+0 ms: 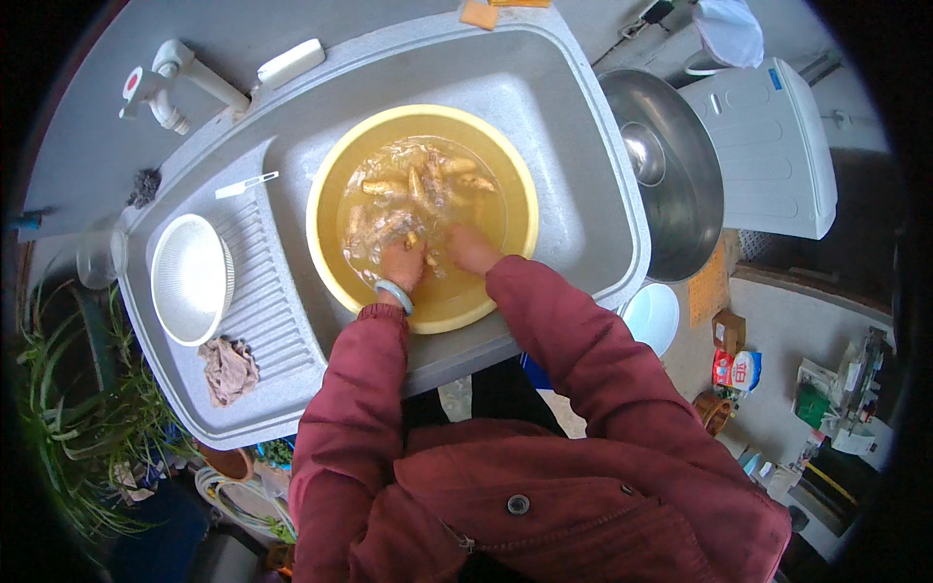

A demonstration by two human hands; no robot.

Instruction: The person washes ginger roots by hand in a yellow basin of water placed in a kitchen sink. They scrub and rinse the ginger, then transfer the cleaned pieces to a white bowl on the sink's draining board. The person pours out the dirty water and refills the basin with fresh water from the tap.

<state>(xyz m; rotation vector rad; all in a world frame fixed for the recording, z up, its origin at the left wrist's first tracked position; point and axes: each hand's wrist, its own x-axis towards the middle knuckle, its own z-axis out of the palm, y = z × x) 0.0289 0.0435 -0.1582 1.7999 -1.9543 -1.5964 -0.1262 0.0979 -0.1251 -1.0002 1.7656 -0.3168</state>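
Note:
A round yellow plastic basin (423,111) stands in a grey stone-like sink (576,240). Cloudy brown water fills much of it, with several elongated root vegetables (384,187) near the surface. My left hand (403,261), with a pale bangle at the wrist, dips into the water at the near side; a small yellowish piece shows at its fingers, but whether it is gripped is unclear. To its right my right hand (470,249) is partly under water, its fingers hidden by the murk and ripples.
On the ribbed drainboard (270,328) at left lie a white colander (191,280), a crumpled cloth (228,370) and a white peeler or small knife (246,185). A plastic tap (157,91) is at upper left. A large steel bowl (681,211) stands right of the sink.

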